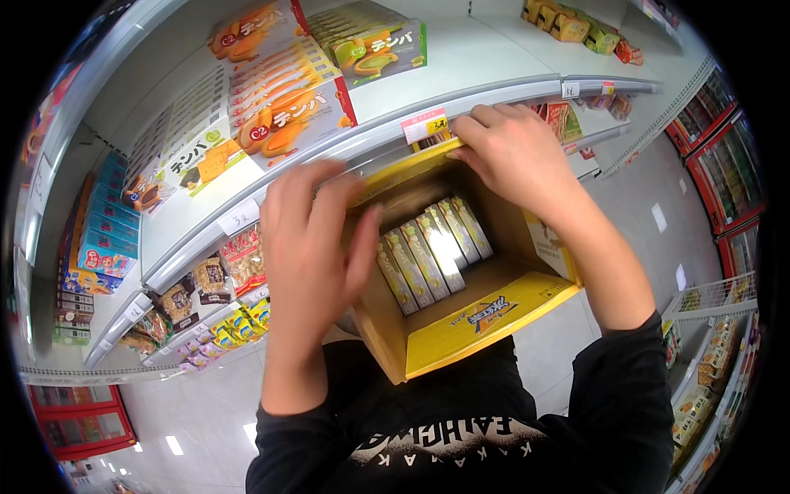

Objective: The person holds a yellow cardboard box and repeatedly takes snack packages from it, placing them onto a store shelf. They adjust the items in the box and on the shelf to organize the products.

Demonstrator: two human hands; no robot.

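A yellow cardboard carton (494, 321) stands open at the top before me, tilted against the shelf edge. Several slim snack boxes (423, 262) stand in a row inside it. My right hand (509, 148) grips the carton's far rim beside a price tag (426, 126). My left hand (315, 234), blurred, is over the carton's left side with its fingers apart and nothing seen in them. On the shelf beyond lie stacks of orange-pictured snack boxes (290, 120), green-pictured boxes (376, 52) and white cracker boxes (200, 160).
The metal shelf edge (494, 96) runs across behind the carton. Lower shelves hold bagged snacks (244, 259) and small yellow packets (237, 327). Blue boxes (111, 222) stand at the left. Wrapped packs (568, 28) lie at the upper right, and another stocked shelf (697, 407) is at the lower right.
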